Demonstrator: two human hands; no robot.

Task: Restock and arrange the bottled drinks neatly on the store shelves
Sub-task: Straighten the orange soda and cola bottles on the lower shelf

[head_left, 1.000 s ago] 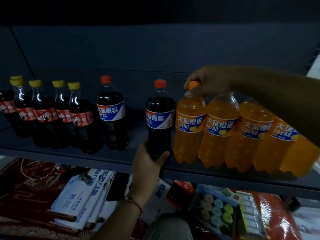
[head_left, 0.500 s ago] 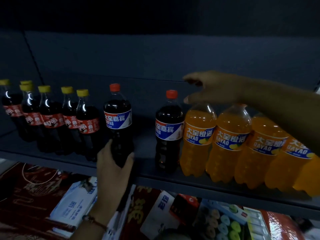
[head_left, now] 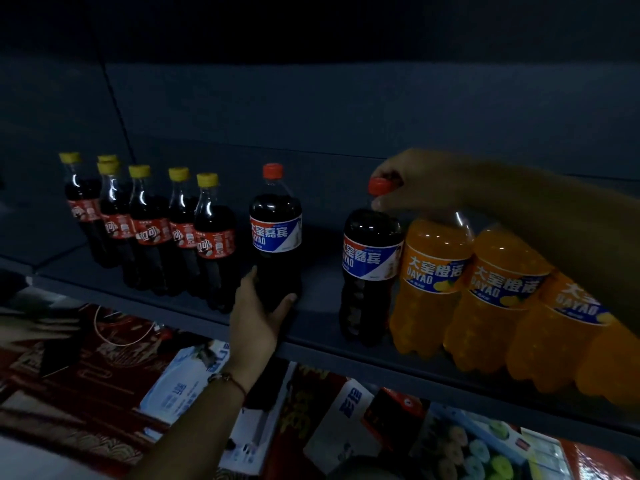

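Note:
Two large dark cola bottles with red caps and blue-white labels stand on the dark shelf (head_left: 145,296). My left hand (head_left: 258,317) grips the base of the left cola bottle (head_left: 276,233). My right hand (head_left: 419,181) pinches the red cap of the right cola bottle (head_left: 369,271), which stands against a row of several orange soda bottles (head_left: 433,282) running off to the right under my forearm. Several small cola bottles with yellow caps (head_left: 152,223) stand grouped at the left.
A gap of bare shelf lies between the two large cola bottles. Below the shelf lie red patterned packages (head_left: 69,375), white-blue boxes (head_left: 180,379) and a tray of round sweets (head_left: 464,448). The shelf's back wall is dark.
My right hand moved from above the orange bottles to the right cola bottle's cap and closed on it. My left hand shifted from the right cola bottle to the left one and stays there.

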